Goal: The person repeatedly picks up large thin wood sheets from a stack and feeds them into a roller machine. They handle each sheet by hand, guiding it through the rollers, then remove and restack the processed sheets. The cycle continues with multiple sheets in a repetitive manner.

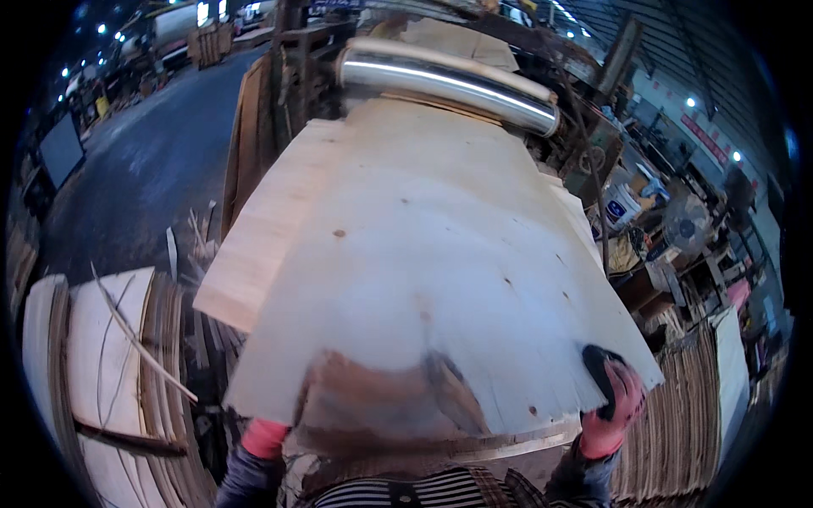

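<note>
A broad, pale wood veneer sheet slopes away from me, with small dark knots and splits along its ragged near edge. My right hand, in a pink and black glove, is closed on its near right corner, the black-coated part over the top face. At the near left corner, my left hand shows only a pink glove part; the sheet hides its fingers. Another, pinker veneer sheet sticks out underneath on the left. The far end of the top sheet reaches a shiny metal roller.
Stacked veneer sheets stand at my left and right, a loose wood strip lying over the left stack. Beyond the right side are a white bucket and a fan. A dark floor stretches off at far left.
</note>
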Available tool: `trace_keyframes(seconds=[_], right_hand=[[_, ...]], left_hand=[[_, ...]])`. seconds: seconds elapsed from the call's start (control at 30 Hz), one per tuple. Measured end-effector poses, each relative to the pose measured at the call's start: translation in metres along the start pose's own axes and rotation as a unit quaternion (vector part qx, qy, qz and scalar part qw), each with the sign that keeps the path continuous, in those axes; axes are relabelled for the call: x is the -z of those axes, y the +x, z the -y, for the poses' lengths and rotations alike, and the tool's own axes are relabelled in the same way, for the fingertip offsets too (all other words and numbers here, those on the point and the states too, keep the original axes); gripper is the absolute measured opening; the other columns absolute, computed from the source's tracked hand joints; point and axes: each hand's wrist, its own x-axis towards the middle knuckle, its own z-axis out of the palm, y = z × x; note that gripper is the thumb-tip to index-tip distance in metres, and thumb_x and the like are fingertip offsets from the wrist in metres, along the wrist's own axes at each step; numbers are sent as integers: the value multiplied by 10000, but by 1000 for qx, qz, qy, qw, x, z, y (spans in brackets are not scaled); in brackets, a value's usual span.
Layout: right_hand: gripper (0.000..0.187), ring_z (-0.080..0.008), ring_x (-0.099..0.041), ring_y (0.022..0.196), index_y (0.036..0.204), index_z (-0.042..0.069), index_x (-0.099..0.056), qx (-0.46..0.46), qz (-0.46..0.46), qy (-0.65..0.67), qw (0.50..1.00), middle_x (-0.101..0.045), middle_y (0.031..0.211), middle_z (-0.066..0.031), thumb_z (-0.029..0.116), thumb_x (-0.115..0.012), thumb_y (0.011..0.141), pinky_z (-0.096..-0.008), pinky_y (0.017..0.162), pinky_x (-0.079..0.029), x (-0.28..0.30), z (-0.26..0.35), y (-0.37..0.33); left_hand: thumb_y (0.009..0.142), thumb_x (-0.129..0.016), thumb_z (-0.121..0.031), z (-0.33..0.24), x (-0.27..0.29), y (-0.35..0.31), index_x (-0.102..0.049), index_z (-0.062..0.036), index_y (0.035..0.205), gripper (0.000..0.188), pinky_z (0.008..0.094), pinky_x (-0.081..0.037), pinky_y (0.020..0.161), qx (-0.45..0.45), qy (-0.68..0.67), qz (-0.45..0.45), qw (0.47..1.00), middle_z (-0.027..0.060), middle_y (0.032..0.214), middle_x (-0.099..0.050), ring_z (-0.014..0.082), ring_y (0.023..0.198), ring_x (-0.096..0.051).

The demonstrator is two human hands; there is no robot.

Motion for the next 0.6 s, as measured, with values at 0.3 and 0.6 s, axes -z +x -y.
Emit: trace_keyframes(seconds=[0.3, 0.6], right_hand=[[491, -256, -549, 911, 1043, 107, -573, 51, 40, 11, 998, -580, 984, -82, 141, -657, 560, -350, 781, -445, -111, -12, 104], [558, -281, -378, 1153, 1245, 87, -389, -36, 118, -126, 984, -425, 1237, -119, 315, -540, 759, -439, 983, -252, -317, -76, 116]], left_hand=[[790, -547, -71, 21, -23, 6, -386, 42, 1217, 470, 319, -356, 944, 156, -106, -79, 979, 178, 1206, -464, 245, 1105, -465], [832, -516, -120, -89, 11, 58, -450, 27, 1182, 385, 246, -430, 773, 186, -273, -19, 944, 104, 1030, -566, 142, 905, -543]])
